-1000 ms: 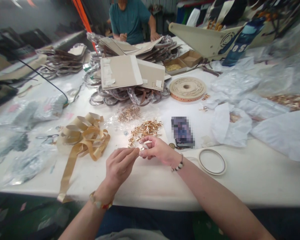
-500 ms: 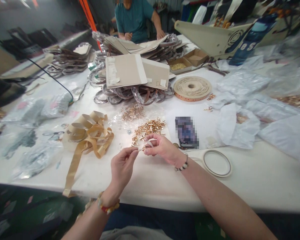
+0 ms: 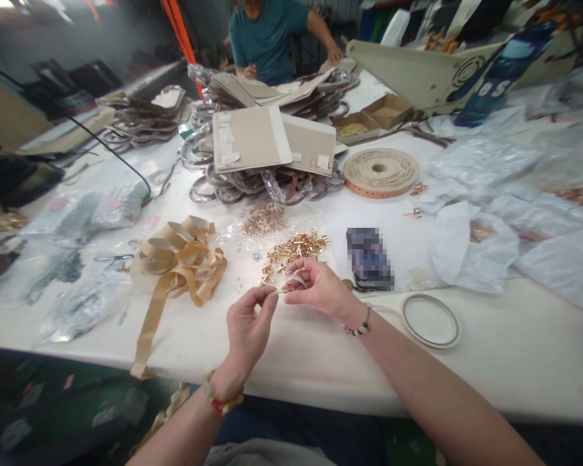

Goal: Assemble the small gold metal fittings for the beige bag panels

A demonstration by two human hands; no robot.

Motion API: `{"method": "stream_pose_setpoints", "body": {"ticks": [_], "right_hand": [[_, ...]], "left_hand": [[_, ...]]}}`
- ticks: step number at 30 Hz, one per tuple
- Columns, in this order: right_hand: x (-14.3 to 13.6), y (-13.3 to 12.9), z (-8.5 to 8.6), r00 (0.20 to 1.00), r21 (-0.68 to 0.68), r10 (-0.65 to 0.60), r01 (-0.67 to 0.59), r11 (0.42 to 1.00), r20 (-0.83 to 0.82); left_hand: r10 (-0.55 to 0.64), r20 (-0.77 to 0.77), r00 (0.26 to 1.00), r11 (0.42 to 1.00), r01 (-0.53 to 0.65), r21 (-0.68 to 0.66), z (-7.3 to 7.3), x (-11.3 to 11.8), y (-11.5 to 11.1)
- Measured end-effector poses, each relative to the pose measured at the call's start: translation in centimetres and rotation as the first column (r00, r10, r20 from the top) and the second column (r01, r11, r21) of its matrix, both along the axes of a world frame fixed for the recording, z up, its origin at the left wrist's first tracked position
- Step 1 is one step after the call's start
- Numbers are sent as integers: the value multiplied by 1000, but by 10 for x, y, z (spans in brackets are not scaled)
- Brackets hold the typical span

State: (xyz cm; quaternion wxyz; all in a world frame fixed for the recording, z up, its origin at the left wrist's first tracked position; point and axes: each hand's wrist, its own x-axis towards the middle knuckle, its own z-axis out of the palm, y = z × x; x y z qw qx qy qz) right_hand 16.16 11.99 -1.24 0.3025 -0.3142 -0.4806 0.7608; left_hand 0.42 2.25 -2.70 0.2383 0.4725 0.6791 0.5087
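My left hand (image 3: 249,320) is closed in a pinch, thumb against forefinger. Its tips meet a small gold metal fitting (image 3: 286,290), which lies between both hands and is partly hidden. Close by on the right, my right hand (image 3: 324,291) has its fingers curled, with a narrow white tape strip (image 3: 298,279) looping through them. The thumb of that hand also touches the fitting. Beyond the fingertips lies a loose heap of gold metal fittings (image 3: 298,246). A white tape roll (image 3: 406,323) rests beside my right forearm, and a strip runs from it towards my wrist.
Tan ribbon (image 3: 151,320) lies coiled on the left, near a small metal tool (image 3: 113,257). A phone (image 3: 369,259) is to the right. Behind are a large strap roll (image 3: 381,169) and stacked board pieces (image 3: 252,139). Plastic bags (image 3: 476,249) spread rightward. Across the table sits a person (image 3: 267,42).
The whole view has shifted slightly, so things appear further right. My hands keep nearly the same pinch around the fitting and tape. The person opposite has moved an arm a little.
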Motion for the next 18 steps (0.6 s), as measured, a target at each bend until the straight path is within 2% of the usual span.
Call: {"method": "stream_pose_setpoints", "body": {"ticks": [3, 8, 12, 18], "right_hand": [[0, -1, 2, 1000, 49, -2, 3, 999, -20], [2, -5, 8, 1000, 220, -14, 16, 975, -8], [4, -8, 8, 999, 365, -36, 19, 931, 41], [5, -10, 4, 995, 553, -73, 28, 833, 61]], "left_hand": [[5, 119, 993, 1000, -8, 30, 1, 0, 1], [12, 375, 927, 998, -33, 50, 4, 0, 1], [20, 400, 916, 999, -37, 33, 5, 0, -1], [-54, 472, 880, 998, 67, -10, 8, -1, -2]]}}
